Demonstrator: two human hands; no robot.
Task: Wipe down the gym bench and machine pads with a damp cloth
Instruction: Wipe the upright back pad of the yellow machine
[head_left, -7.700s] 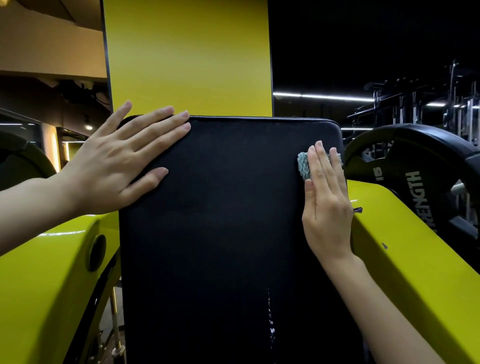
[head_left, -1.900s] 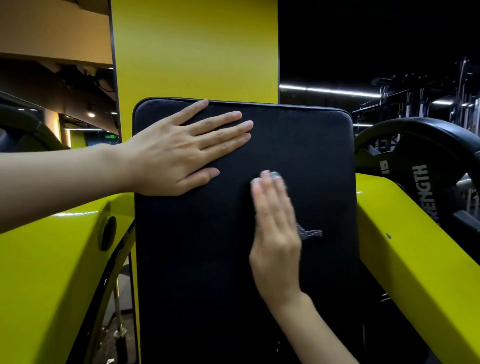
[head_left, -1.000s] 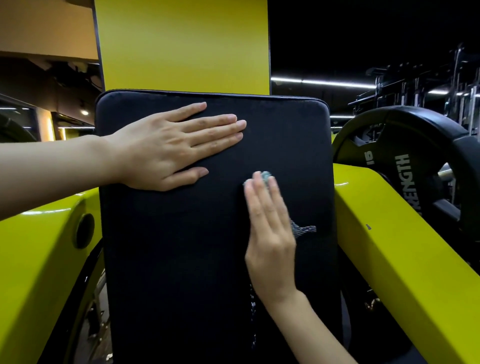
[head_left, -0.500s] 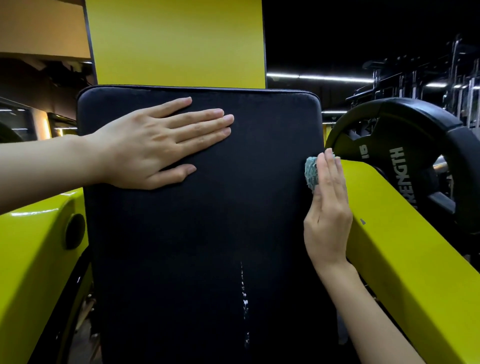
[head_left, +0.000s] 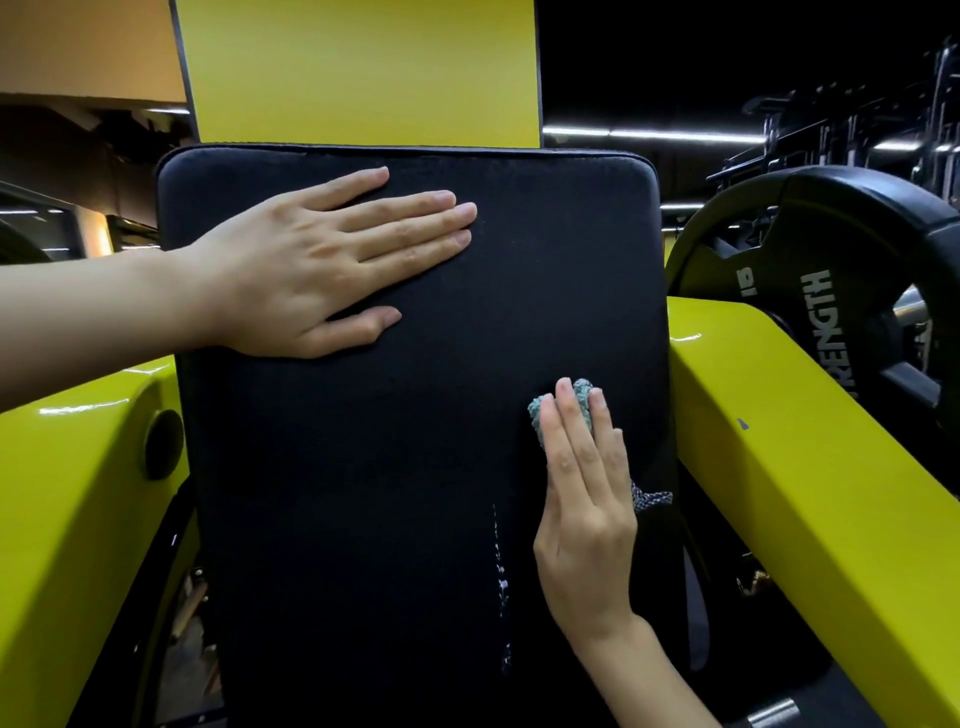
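Pad (head_left: 395, 467): black, upright, between yellow frame (head_left: 805, 493) arms.
Left hand (head_left: 322, 265): flat on pad's upper left, fingers straight, grasping nothing.
Right hand (head_left: 582, 493): fingers straight, pressing cloth (head_left: 584, 397) onto pad near right edge.
Cloth: teal, bunched, mostly under fingers.
Plate (head_left: 831, 291): right, behind frame.

Black pad (head_left: 384, 483): left hand (head_left: 311, 270) flat; cloth (head_left: 583, 388) under right hand (head_left: 587, 509).

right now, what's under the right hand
A teal cloth, pressed on the black pad by the right hand. Only its top and a side corner show; the rest is covered.
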